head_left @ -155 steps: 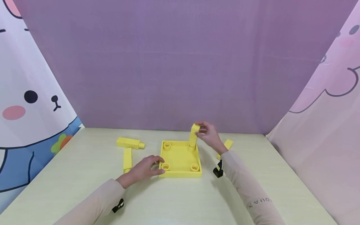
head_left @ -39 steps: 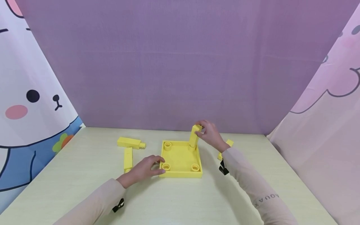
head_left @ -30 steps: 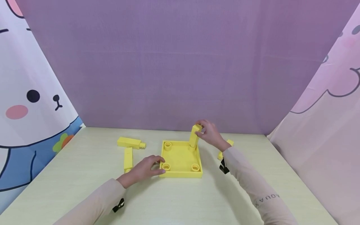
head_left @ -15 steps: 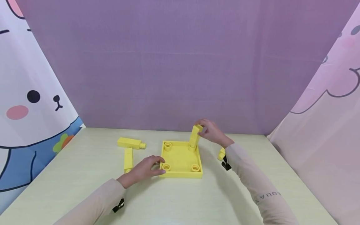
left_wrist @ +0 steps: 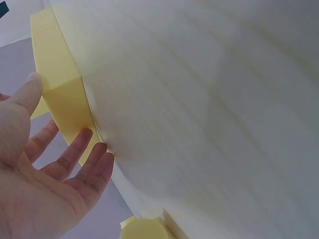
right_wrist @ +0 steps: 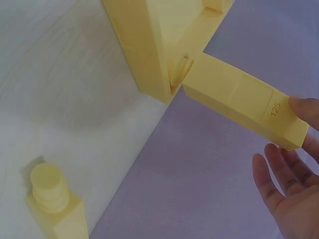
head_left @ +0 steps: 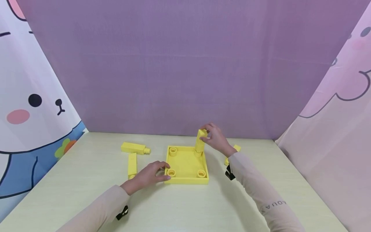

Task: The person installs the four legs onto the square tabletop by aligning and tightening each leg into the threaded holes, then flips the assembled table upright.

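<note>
A square yellow tray-like tabletop lies with its raised rim up and a round socket in each corner. In its far right socket a square yellow leg stands upright. My right hand pinches the top of this leg between thumb and fingers; the right wrist view shows "125" on the leg. My left hand holds the tabletop's near left corner, thumb at the front rim and fingers along the left side. The left wrist view has the left hand against the tabletop's outer wall.
Two loose yellow legs, one crosswise and one pointing toward me, lie left of the tabletop. Another loose leg lies to the right, partly behind my right wrist. A purple cloth hangs behind the pale table.
My right hand and wrist swung outward to the right half a second ago and are now back inward, with the leg turned a little. The left hand and tabletop stay put.
</note>
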